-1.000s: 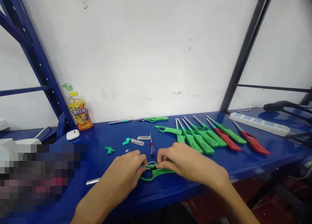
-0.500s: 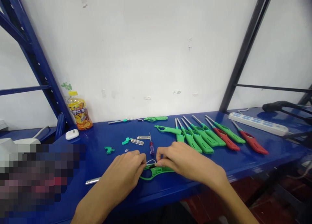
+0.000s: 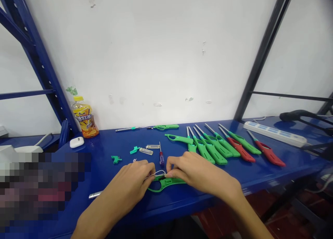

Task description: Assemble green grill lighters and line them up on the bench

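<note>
A green lighter shell point(image 3: 169, 182) lies opened near the table's front edge, with a thin white wire point(image 3: 159, 171) looping above it. My left hand point(image 3: 137, 176) is closed at the shell's left part, fingertips pinching by the wire; what exactly they grip is too small to tell. A metal tube point(image 3: 95, 194) pokes out left of my left wrist. My right hand point(image 3: 186, 168) is closed too, thumb and forefinger pinching the wire's right end over the shell. Just beyond the hands lies a purple-handled screwdriver point(image 3: 161, 157).
Green trigger pieces point(image 3: 116, 159) and clear fuel tanks point(image 3: 146, 151) lie behind my left hand. Several green and red lighters point(image 3: 240, 149) line the right. Farther out are a power strip point(image 3: 275, 133), a drink bottle point(image 3: 85, 119) and a white case point(image 3: 76, 142).
My left hand has shifted slightly left, and the metal tube's end has moved left with it. More of the white wire shows near the left fingertips. My right hand is almost unmoved.
</note>
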Demonstrator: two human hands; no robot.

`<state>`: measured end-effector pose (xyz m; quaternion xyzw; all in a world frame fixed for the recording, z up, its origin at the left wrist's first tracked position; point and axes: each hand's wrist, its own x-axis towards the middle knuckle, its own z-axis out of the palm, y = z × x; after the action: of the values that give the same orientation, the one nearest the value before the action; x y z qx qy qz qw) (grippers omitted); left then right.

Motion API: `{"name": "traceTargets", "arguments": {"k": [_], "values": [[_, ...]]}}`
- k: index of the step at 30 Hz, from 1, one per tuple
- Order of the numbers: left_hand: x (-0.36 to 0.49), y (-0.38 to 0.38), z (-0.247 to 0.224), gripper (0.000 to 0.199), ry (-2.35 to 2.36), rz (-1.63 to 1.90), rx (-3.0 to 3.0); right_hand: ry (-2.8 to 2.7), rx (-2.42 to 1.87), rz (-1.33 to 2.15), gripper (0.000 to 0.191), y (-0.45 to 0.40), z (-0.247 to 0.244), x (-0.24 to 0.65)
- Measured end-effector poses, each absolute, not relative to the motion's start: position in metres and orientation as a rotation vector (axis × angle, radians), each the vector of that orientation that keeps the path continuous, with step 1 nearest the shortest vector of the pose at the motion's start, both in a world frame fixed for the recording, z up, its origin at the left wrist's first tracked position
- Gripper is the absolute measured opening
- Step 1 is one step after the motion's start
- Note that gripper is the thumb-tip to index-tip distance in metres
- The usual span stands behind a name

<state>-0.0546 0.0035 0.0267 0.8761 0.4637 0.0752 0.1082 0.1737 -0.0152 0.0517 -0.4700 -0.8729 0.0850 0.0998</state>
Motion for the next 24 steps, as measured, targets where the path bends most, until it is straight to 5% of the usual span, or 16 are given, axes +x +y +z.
{"name": "traceTargets", "arguments": {"k": [24], "values": [[-0.091, 0.007, 0.038, 0.013, 1.465, 0.223, 2.364, -2.521, -1.396, 0.376, 0.012, -0.012, 0.047, 0.174]]}}
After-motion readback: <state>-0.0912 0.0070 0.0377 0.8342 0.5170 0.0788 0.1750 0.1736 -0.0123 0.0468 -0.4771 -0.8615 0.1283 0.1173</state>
